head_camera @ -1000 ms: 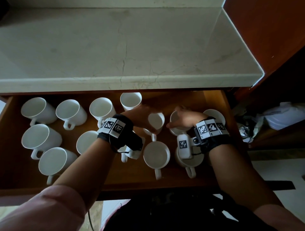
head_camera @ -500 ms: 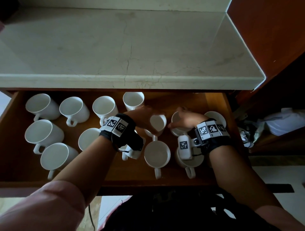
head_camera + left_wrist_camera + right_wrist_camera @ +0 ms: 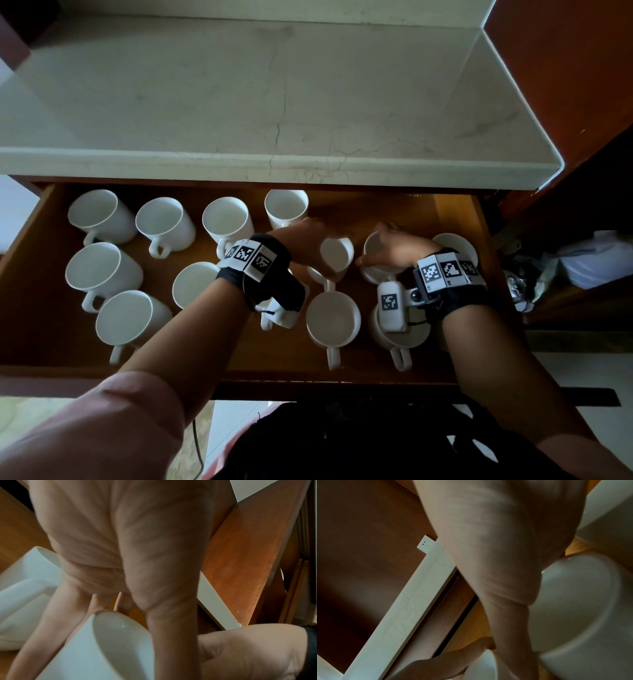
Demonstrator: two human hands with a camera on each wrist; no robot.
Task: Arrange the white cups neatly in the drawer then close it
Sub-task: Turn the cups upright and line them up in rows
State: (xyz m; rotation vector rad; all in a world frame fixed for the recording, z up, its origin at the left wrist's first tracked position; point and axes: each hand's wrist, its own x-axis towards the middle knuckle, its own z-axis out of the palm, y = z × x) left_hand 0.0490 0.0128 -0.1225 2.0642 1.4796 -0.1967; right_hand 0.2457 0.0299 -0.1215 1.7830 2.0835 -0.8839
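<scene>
White ceramic cups with loop handles (image 3: 331, 320) stand mouth-up in the open wooden drawer (image 3: 455, 219), under the edge of the pale marble desk (image 3: 274, 102). Those at nine o'clock sit in loose rows; the ones at three o'clock are bunched, which is likely why both hands work there. The left hand (image 3: 308, 241) reaches in from seven o'clock, forearm slanted, fingers and thumb curled round the wall of one cup (image 3: 337, 255) near the drawer's middle; the left wrist view shows that cup (image 3: 109, 646) tilted in the grip. The right hand (image 3: 399, 248) comes from five o'clock, wrist bent inward, fingers draped over the rim of the neighbouring cup (image 3: 375, 260) and gripping it. The two held cups sit just beside each other, probably being squared into line.
</scene>
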